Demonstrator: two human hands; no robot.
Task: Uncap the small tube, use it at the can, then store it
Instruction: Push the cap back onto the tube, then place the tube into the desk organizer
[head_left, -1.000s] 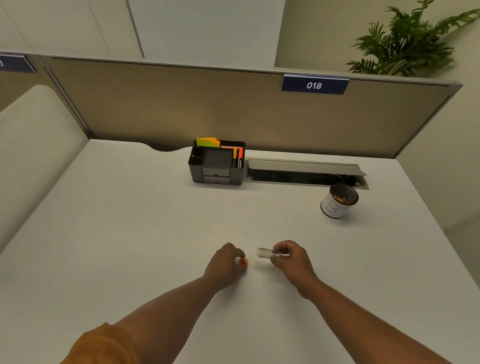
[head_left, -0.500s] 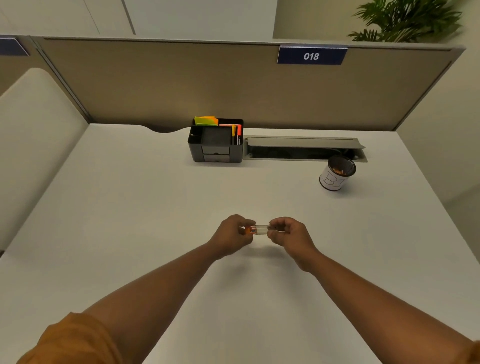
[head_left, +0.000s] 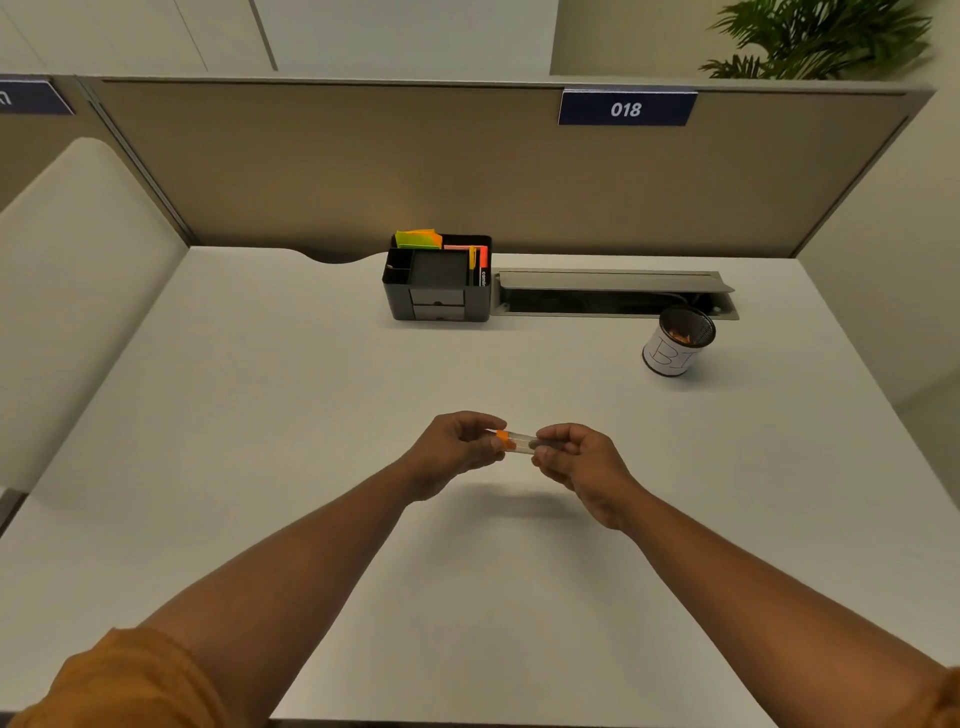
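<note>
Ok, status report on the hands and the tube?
Left hand on orange cap. Right hand gripping tube, held above desk. Can far right, path clear.

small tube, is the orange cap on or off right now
On. The orange cap sits on the left end of the small tube, pinched by the left hand; the right hand grips the other end.

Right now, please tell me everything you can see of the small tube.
The tube is small, clear and looks like plastic, with an orange cap at its left end. It lies about level in the air above the desk, held between both hands: the left hand pinches the cap end, the right hand grips the other end, covering it. Its contents cannot be made out.
</note>
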